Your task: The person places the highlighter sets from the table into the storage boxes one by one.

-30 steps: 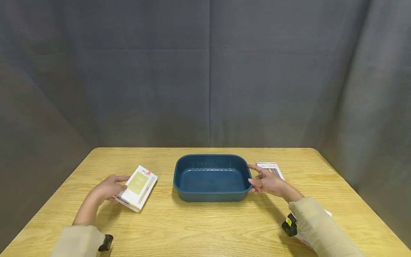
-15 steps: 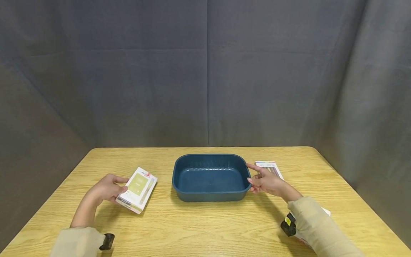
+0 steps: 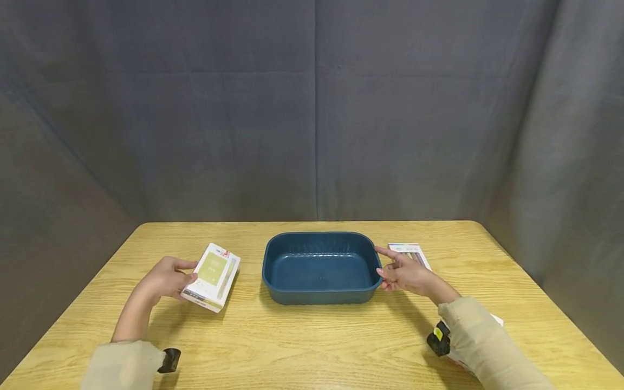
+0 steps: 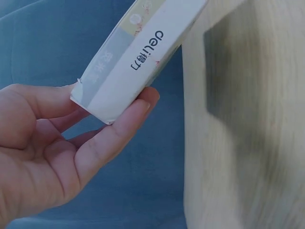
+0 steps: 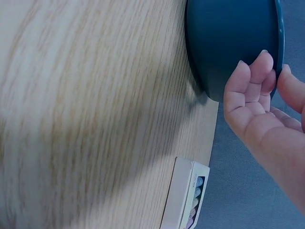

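Note:
My left hand (image 3: 168,279) grips the lower end of a white cardboard box (image 3: 212,277) with a yellow-green panel and a narrow window, thumb on top and fingers beneath. In the left wrist view the box (image 4: 138,57) bears the name "deli" on its side and is tilted, above the tabletop where its shadow falls. My right hand (image 3: 407,277) is at the right end of a dark blue plastic basin (image 3: 322,298), which stands on the table. In the right wrist view the thumb is at the inner side of the basin's rim and the curled fingers touch the outer wall (image 5: 228,43).
Behind the right hand lies another white box (image 3: 407,248), its window showing several coloured pens or sticks in the right wrist view. A further white item (image 3: 497,320) is mostly hidden under the right sleeve. Grey curtains (image 3: 312,135) surround the wooden table (image 3: 312,346).
My left hand has closed its thumb over the box's lower end and raised the box slightly, a little to the right. The right hand and the basin stay in place.

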Demonstrator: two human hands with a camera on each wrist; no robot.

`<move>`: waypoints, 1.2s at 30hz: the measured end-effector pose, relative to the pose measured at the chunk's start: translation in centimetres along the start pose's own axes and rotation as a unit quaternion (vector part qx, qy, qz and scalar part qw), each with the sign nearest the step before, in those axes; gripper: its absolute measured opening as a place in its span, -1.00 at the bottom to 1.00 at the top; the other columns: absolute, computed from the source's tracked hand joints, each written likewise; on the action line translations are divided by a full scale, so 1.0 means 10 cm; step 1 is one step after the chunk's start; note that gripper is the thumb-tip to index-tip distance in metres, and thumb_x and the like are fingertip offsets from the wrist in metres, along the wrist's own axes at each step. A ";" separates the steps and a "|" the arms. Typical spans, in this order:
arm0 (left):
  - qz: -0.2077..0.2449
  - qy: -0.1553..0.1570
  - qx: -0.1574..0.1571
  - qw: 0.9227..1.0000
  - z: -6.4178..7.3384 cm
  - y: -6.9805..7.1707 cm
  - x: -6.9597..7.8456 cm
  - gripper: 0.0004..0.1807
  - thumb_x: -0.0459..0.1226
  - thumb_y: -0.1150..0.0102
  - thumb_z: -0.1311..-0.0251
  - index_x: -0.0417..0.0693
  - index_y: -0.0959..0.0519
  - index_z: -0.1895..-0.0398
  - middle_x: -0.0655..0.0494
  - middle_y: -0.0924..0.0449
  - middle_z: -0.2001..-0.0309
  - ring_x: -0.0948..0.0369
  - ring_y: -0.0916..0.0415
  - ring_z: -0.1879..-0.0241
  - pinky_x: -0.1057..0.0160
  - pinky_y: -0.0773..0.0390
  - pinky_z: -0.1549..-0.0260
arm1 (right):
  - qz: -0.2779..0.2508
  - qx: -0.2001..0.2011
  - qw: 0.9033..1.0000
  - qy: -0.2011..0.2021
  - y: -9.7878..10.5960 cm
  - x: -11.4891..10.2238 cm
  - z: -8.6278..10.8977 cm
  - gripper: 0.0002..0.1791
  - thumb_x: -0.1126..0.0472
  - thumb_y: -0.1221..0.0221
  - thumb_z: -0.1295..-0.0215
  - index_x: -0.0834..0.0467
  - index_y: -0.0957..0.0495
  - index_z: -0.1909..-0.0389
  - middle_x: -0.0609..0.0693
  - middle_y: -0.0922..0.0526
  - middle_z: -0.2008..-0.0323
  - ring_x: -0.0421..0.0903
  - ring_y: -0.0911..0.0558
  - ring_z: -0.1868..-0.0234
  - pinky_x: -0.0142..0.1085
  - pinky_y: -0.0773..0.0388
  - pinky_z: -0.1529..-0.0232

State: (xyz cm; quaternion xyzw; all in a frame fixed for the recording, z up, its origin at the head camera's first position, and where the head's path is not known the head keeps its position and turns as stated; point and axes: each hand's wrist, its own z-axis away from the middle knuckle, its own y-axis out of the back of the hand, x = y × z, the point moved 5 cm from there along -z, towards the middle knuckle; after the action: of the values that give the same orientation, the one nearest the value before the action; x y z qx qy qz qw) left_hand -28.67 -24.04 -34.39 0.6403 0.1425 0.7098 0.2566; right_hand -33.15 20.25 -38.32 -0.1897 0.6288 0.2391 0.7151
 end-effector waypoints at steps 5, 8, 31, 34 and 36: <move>0.002 -0.007 -0.001 1.000 0.02 -0.01 0.09 -0.53 -0.50 0.07 -0.20 -0.66 -0.14 -0.12 -0.14 -0.54 0.42 0.08 -0.56 0.46 0.15 -0.55 0.52 | -0.001 0.000 1.000 -0.003 0.01 0.01 0.00 -0.25 0.40 0.09 -0.32 0.27 0.36 -0.36 0.09 -0.44 0.52 -0.13 -0.54 0.49 -0.27 -0.49 0.36; -0.005 -0.013 0.004 1.000 0.03 0.00 0.16 -0.53 -0.49 0.07 -0.20 -0.65 -0.15 -0.12 -0.15 -0.53 0.40 0.09 -0.56 0.46 0.17 -0.55 0.52 | -0.003 -0.001 1.000 -0.001 0.00 0.02 0.01 -0.26 0.41 0.10 -0.33 0.27 0.36 -0.36 0.08 -0.44 0.52 -0.13 -0.54 0.49 -0.27 -0.49 0.36; 0.056 -0.052 0.068 0.995 -0.02 -0.17 0.50 -0.54 -0.46 0.06 -0.21 -0.56 -0.20 -0.16 -0.33 -0.45 0.24 0.14 -0.54 0.42 0.20 -0.55 0.45 | -0.003 0.001 1.000 -0.002 0.00 0.03 0.01 -0.27 0.41 0.12 -0.34 0.27 0.35 -0.36 0.05 -0.46 0.56 -0.15 -0.52 0.52 -0.27 -0.49 0.37; 0.069 -0.053 0.071 0.994 -0.04 -0.20 0.52 -0.53 -0.46 0.05 -0.21 -0.55 -0.19 -0.16 -0.34 -0.44 0.23 0.14 -0.54 0.41 0.19 -0.55 0.43 | -0.004 0.000 1.000 -0.001 0.01 0.04 0.00 -0.27 0.41 0.12 -0.34 0.28 0.36 -0.35 0.06 -0.47 0.56 -0.16 -0.52 0.52 -0.27 -0.49 0.37; 0.075 -0.056 0.076 0.993 -0.06 -0.21 0.53 -0.53 -0.46 0.05 -0.20 -0.54 -0.20 -0.16 -0.35 -0.44 0.22 0.14 -0.54 0.41 0.19 -0.55 0.44 | -0.006 0.001 1.000 -0.002 0.01 0.04 0.00 -0.27 0.42 0.12 -0.33 0.28 0.36 -0.35 0.06 -0.47 0.56 -0.16 -0.53 0.52 -0.27 -0.50 0.36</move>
State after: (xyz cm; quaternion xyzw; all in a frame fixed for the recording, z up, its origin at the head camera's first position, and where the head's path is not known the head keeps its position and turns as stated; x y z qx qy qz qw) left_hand -29.11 -19.27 -31.15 0.7053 0.1326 0.6776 0.1606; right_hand -33.20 20.35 -38.71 -0.1928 0.6265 0.2346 0.7179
